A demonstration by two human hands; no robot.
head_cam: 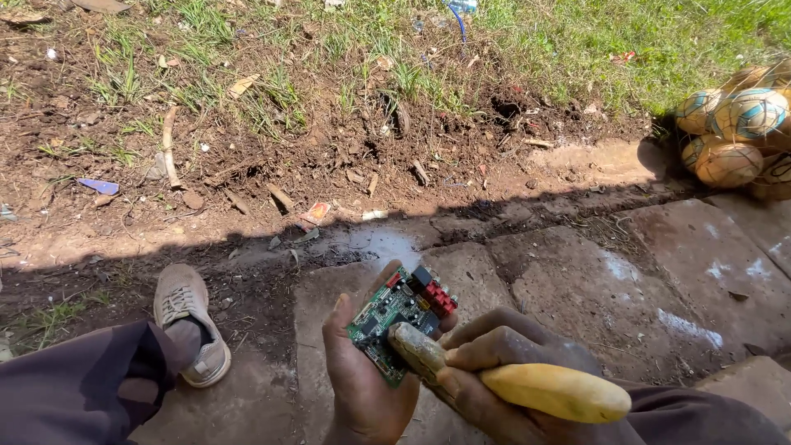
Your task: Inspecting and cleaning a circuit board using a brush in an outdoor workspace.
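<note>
Outdoor stone slabs (659, 272), dirt beyond; left hand (362, 379), lower centre, fingers curled around green circuit board (400, 317), tilted toward view; right hand (494, 371) fist-grips yellow-handled tool (527, 383), tip touching board; netted balls (737, 132) upper right.

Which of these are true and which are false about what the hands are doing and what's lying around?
1. The left hand holds a green circuit board. True.
2. The right hand holds a blue hammer. False: it holds a yellow-handled tool whose tip touches the board.
3. Balls lie at the right by the grass. True.
4. The person is barefoot. False: a beige shoe shows.
</note>
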